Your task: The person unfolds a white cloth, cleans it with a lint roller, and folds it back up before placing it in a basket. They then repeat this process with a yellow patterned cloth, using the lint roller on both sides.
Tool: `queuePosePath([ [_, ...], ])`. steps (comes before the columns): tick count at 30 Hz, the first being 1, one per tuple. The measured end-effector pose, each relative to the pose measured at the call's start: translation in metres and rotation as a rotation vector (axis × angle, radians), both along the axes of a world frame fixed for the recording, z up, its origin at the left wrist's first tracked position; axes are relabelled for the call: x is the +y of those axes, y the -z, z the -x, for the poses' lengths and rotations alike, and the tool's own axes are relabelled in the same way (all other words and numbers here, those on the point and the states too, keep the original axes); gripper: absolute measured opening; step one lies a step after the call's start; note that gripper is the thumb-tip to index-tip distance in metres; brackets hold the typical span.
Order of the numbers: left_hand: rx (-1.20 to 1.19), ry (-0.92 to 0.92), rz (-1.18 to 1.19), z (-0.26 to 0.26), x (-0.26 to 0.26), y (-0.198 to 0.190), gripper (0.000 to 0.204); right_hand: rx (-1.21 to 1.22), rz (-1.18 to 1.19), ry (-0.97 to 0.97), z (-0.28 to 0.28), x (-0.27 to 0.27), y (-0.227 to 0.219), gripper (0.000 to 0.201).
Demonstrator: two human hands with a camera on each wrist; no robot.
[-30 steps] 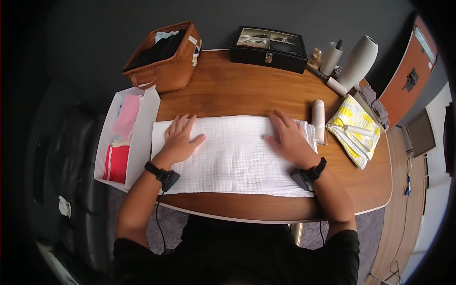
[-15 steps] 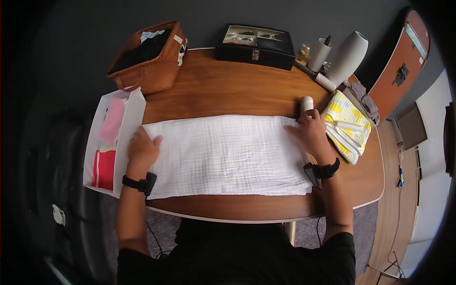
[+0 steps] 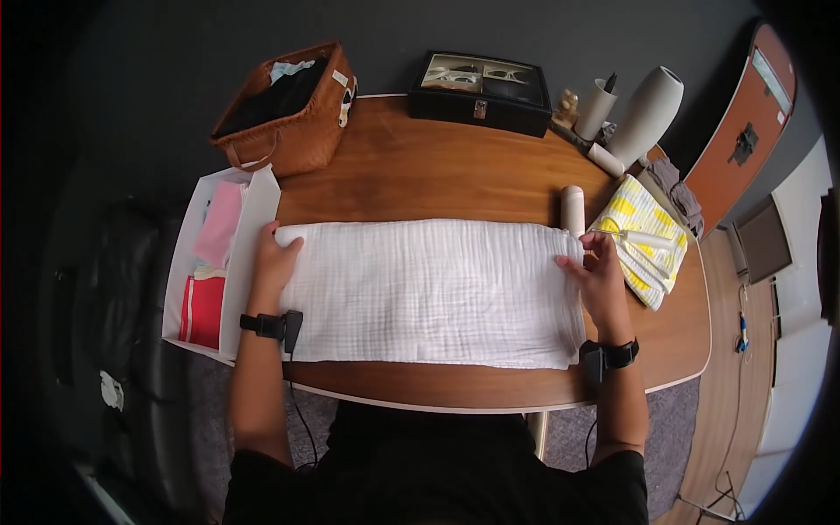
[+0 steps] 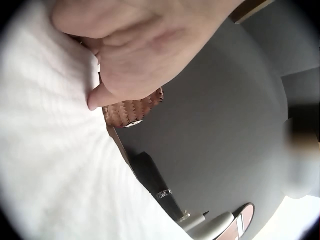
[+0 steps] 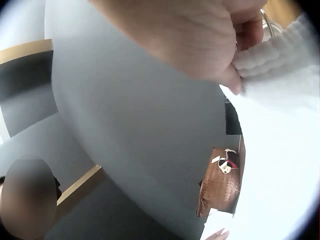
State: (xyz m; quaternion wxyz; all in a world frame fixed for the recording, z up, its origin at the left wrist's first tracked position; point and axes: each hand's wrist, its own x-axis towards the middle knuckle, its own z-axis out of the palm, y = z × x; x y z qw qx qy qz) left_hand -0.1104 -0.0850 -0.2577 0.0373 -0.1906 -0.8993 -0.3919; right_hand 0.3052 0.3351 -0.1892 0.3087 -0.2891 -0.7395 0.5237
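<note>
A white crinkled cloth (image 3: 429, 289), folded into a long rectangle, lies across the wooden table in front of me. My left hand (image 3: 276, 264) holds its left end near the far corner, thumb on top and fingers round the edge. In the left wrist view, that thumb presses on the cloth's edge (image 4: 60, 100). At the opposite end my right hand (image 3: 604, 278) pinches the right edge near the far corner. Layered folds (image 5: 275, 62) show beside the right thumb in the right wrist view, with the other fingers partly hidden behind the cloth.
Close by on the left stands a white box (image 3: 254, 210) with pink and red fabric, behind it a brown woven basket (image 3: 302, 144). A lint roller (image 3: 572, 210) and a yellow-patterned cloth (image 3: 643, 227) lie right. Along the back are a black glasses case (image 3: 479, 107) and a vase (image 3: 647, 114).
Both hands have moved outward from the top of the white cloth to its two ends. They now grip the edges, where earlier they lay spread on the cloth.
</note>
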Motion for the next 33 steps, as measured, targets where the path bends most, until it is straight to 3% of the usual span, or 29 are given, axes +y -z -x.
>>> queuePosePath([
  [4, -0.024, 0.048, -0.137, 0.008, 0.004, -0.002, 0.061, 0.108, 0.180, -0.085, 0.007, 0.005, -0.006, 0.048],
  [7, -0.027, 0.080, -0.198, -0.009, 0.014, -0.031, 0.056, 0.087, 0.282, -0.073, 0.012, 0.008, -0.018, 0.054],
  [11, -0.059, 0.160, -0.277, -0.016, 0.012, -0.057, 0.052, -0.037, 0.235, -0.114, 0.017, 0.008, -0.031, 0.056],
  [13, -0.065, 0.154, -0.345, -0.031, 0.014, -0.087, 0.049, -0.054, 0.263, -0.152, 0.012, 0.011, -0.033, 0.057],
  [21, 0.008, 0.225, -0.862, -0.085, -0.013, -0.194, 0.047, 0.347, 0.430, -0.091, -0.031, 0.002, -0.039, 0.061],
  [26, 0.272, 0.393, -0.989, -0.082, -0.073, -0.240, 0.056, 0.489, 0.284, -0.158, -0.071, -0.013, -0.031, 0.063],
  [29, 0.397, 0.460, -1.004, -0.081, -0.094, -0.262, 0.057, 0.206, 0.103, -0.183, -0.072, -0.035, -0.053, 0.058],
  [30, 0.410, 0.510, -0.989, -0.081, -0.095, -0.269, 0.055, 0.208, 0.086, -0.168, -0.068, -0.042, -0.054, 0.051],
  [33, 0.502, 0.437, -0.984, -0.081, -0.098, -0.280, 0.055, 0.114, -0.085, -0.169, -0.063, -0.045, -0.055, 0.049],
])
